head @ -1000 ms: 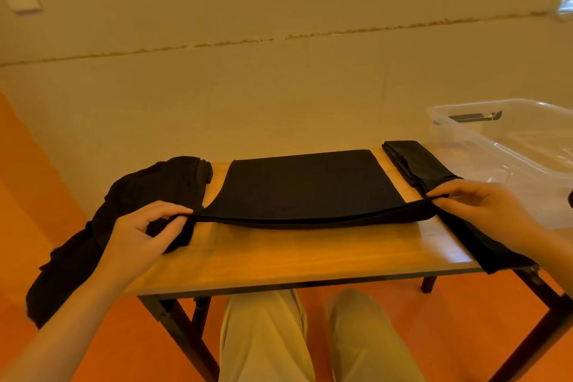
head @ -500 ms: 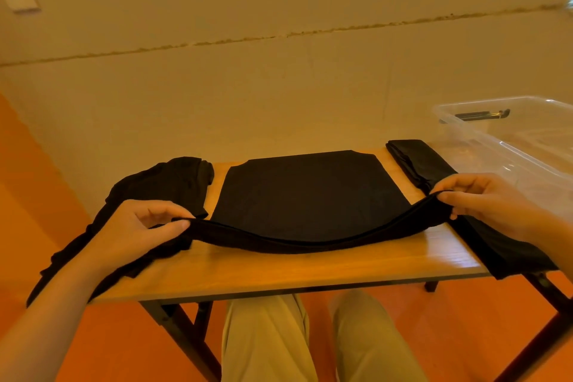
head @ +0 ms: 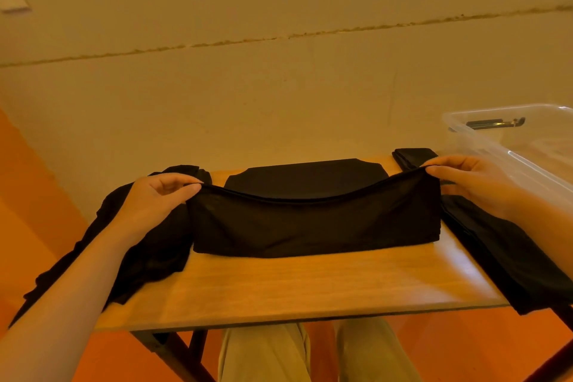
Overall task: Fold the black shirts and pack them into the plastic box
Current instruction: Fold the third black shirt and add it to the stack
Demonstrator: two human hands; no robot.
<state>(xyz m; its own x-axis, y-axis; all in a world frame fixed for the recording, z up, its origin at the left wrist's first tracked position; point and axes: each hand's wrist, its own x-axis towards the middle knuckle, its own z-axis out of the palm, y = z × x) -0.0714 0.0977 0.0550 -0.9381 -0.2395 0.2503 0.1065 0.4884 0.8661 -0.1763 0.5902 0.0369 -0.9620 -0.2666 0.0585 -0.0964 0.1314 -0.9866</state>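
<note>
Left hand (head: 155, 198) pinches the near-left corner of the black shirt (head: 313, 223). Shirt lies mid-table (head: 294, 285), long axis left-right, near edge lifted and sagging in the middle; matte, thin. Right hand (head: 471, 183) pinches the near-right corner. Plastic box (head: 527, 146) far right.

Two bare forearms, no sleeves reaching as far as the wrists or elbows in view — no watch, bracelet or ring to be made out on either. Left hand (head: 156, 198) and right hand (head: 474, 184) ungloved, nails short and plain. Below and between the hands, two legs in khaki trousers (head: 266, 353) — light tan cloth, smooth over the thighs, with a soft lengthwise crease or seam on the left leg. Nothing of the upper body visible.
</note>
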